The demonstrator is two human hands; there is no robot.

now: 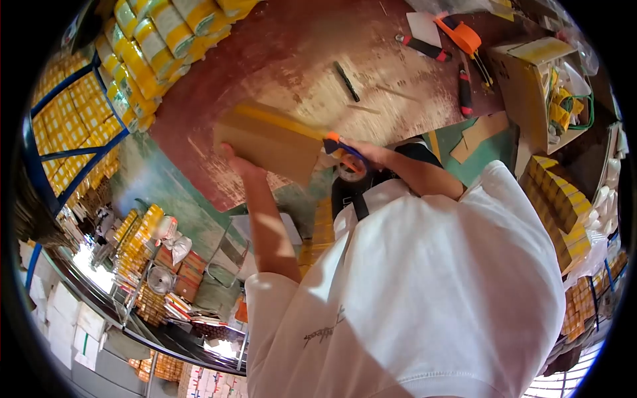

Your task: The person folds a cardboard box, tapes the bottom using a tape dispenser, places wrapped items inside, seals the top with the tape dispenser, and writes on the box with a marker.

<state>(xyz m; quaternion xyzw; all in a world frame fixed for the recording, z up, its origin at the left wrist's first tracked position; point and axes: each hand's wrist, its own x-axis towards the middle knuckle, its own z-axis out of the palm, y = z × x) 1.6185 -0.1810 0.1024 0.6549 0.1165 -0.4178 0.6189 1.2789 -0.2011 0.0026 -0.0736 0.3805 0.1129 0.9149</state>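
Observation:
My left hand (244,162) grips the near side of a brown cardboard box (265,140), held at the edge of a worn reddish table. A strip of yellow tape (279,119) runs lengthwise along the box's upper part. At the box's right end, my right hand (369,152) is wrapped round the handle of a tape dispenser (350,154) with an orange head and a dark blue frame. A roll of tape (352,168) sits in it. The dispenser's head is close to the box's corner; whether it touches, I cannot tell.
On the table (279,63) lie a black marker (346,81), a red-and-black cutter (424,48), a red-and-black handle (464,91) and an orange tape dispenser (459,34). Yellow-taped packages (159,40) are stacked at the far left. An open carton (531,86) stands at the right.

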